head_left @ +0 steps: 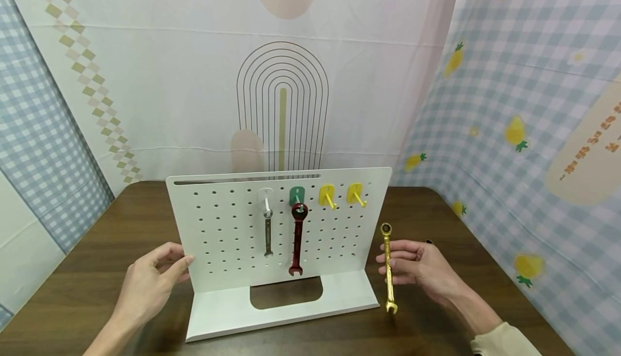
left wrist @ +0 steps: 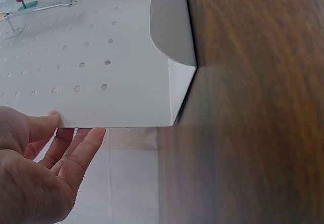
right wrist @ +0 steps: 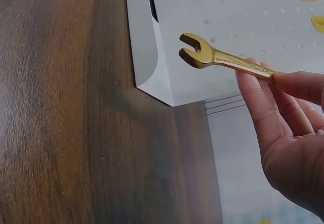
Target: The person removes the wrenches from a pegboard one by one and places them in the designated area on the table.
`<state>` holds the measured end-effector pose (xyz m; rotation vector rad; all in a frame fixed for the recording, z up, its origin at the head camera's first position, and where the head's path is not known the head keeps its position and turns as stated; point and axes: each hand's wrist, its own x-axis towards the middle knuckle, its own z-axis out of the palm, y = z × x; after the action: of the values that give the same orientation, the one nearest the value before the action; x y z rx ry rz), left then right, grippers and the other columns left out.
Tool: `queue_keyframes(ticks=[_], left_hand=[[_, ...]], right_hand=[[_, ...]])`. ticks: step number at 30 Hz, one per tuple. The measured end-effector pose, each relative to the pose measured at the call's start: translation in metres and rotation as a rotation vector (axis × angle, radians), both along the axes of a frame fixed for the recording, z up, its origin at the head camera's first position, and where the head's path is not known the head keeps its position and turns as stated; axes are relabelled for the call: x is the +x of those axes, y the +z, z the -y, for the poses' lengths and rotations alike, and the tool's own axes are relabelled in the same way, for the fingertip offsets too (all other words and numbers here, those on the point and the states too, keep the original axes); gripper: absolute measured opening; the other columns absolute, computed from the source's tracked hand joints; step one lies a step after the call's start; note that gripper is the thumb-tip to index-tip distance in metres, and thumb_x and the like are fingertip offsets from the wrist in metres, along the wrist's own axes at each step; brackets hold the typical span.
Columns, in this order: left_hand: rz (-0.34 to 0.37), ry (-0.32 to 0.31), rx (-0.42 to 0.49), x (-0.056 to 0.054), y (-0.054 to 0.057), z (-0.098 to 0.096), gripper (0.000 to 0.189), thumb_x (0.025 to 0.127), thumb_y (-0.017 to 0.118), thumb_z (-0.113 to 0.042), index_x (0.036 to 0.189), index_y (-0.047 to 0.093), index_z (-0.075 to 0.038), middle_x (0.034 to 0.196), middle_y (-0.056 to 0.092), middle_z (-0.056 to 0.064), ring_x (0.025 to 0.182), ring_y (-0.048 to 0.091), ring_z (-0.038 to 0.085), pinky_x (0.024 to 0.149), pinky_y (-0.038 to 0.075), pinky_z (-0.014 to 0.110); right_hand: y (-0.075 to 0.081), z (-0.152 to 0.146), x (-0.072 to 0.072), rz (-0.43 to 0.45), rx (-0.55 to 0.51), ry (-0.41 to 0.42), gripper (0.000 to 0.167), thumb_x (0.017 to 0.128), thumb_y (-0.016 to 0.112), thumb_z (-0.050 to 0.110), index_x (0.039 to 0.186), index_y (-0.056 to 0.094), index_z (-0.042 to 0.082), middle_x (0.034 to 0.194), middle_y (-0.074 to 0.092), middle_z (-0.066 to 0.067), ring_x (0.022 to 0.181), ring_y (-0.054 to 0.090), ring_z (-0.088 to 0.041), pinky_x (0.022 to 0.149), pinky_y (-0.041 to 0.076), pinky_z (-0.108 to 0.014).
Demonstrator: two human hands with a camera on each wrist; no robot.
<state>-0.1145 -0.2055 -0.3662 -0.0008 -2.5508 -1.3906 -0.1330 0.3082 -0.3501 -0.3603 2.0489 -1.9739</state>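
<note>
A white pegboard point(head_left: 233, 283) stands on the table on its own flat base. My left hand point(head_left: 147, 286) pinches its left edge, thumb on the front face and fingers behind, as the left wrist view also shows. To the right of the board, my right hand point(head_left: 424, 269) holds a gold combination wrench point(head_left: 388, 275) between thumb and fingers. Its ring end points up, and the open end point(right wrist: 197, 52) hangs down. A small silver wrench point(head_left: 268, 236) hangs from a white hook point(head_left: 265, 199). Beside it, a dark red wrench point(head_left: 297, 242) hangs by its ring from a green hook point(head_left: 296, 194).
Two yellow hooks point(head_left: 327, 195) on the board's upper right carry nothing. The base has a wide cutout in its middle. Brown wooden table point(head_left: 121, 216) lies around the board, with a patterned cloth point(head_left: 194, 91) behind and checked cloth point(head_left: 490, 129) to the right.
</note>
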Motion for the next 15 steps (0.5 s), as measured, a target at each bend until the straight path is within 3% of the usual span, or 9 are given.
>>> queue_keyframes(ticks=[15], left_hand=[[0.004,0.004,0.012,0.0,0.0,-0.001,0.015,0.1,0.076,-0.016,0.106,0.072,-0.003,0.1,0.075,0.011,0.077,0.074,-0.003,0.07,0.068,0.02]], right_hand=[[-0.006,-0.011,-0.003,0.009,0.001,-0.019,0.025,0.102,0.066,-0.001,0.125,0.07,0.007,0.113,0.081,-0.003,0.097,0.08,-0.02,0.081,0.071,-0.033]])
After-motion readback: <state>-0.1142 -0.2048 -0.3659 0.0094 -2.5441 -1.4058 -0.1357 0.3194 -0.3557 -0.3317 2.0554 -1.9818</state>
